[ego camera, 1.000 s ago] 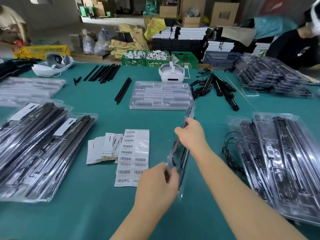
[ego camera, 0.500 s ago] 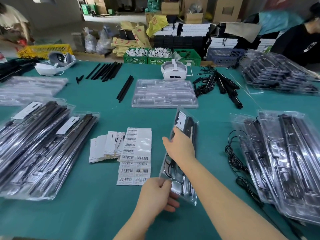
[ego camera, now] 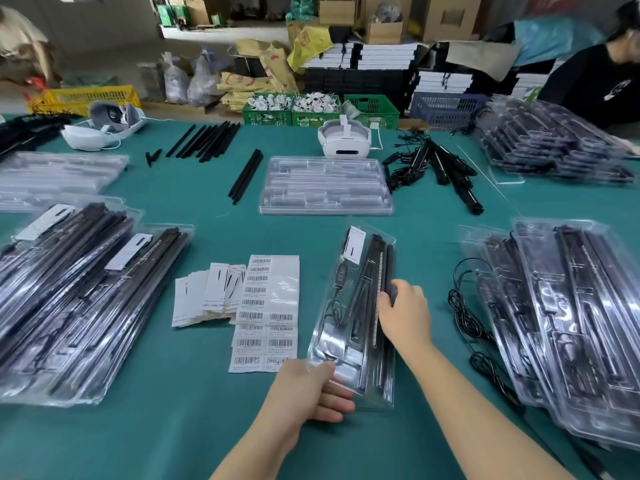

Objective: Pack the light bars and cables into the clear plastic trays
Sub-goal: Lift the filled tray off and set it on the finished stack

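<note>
A clear plastic tray [ego camera: 349, 306] holding black light bars, a cable with a controller and a white card lies almost flat on the green table [ego camera: 173, 427] in front of me. My left hand [ego camera: 304, 393] grips its near left corner, thumb on top and fingers underneath. My right hand [ego camera: 405, 313] holds the tray's right side at mid-length, thumb on the bars. A stack of empty clear trays [ego camera: 325, 185] sits beyond it. Loose black light bars [ego camera: 207, 140] lie at the far middle, with a tangle of bars and cables [ego camera: 436, 164] to the right.
Stacks of packed trays lie at my left [ego camera: 69, 289] and right [ego camera: 571, 323], with another at the far right [ego camera: 547, 143]. Barcode label sheets [ego camera: 266, 313] and white cards [ego camera: 207, 292] lie left of the held tray. A loose black cable [ego camera: 464, 313] trails on the right. A white headset [ego camera: 344, 138] stands at the back.
The tray stood on edge between my hands a second ago; it has been tipped over and laid down almost flat, face up. My right hand shifted to its right side.
</note>
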The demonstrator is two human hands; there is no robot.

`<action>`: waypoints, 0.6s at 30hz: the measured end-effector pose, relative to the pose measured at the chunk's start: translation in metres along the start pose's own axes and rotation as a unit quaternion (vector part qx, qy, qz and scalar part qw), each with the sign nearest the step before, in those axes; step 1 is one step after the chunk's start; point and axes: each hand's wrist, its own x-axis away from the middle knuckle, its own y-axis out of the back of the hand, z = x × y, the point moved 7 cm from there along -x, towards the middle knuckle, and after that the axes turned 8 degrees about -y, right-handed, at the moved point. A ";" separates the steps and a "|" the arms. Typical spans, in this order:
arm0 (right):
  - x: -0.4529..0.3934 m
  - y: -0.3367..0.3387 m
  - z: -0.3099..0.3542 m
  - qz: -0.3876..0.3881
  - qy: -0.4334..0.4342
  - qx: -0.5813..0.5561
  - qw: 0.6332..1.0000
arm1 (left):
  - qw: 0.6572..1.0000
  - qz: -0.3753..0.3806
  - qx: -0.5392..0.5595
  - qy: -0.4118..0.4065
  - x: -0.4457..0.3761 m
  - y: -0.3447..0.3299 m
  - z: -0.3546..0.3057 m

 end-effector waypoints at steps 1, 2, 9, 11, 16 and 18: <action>0.001 -0.001 -0.003 0.002 -0.007 -0.010 1.000 | 1.000 -0.012 -0.013 -0.018 0.000 0.000 -0.001; 0.001 -0.002 -0.005 0.005 -0.014 -0.022 1.000 | 0.998 -0.028 -0.033 -0.042 -0.001 0.001 -0.003; -0.008 0.003 -0.013 0.036 -0.048 -0.134 0.989 | 0.989 -0.037 0.039 -0.137 -0.005 0.012 -0.032; -0.009 0.002 -0.019 0.064 -0.093 -0.233 0.966 | 0.988 -0.010 0.083 -0.127 -0.008 0.020 -0.031; 0.005 -0.021 -0.007 0.293 -0.219 -0.517 0.774 | 0.974 0.026 0.197 -0.107 -0.010 0.052 -0.024; 0.012 -0.025 0.009 0.334 -0.191 -0.501 0.775 | 0.975 0.053 0.194 -0.100 -0.011 0.059 -0.023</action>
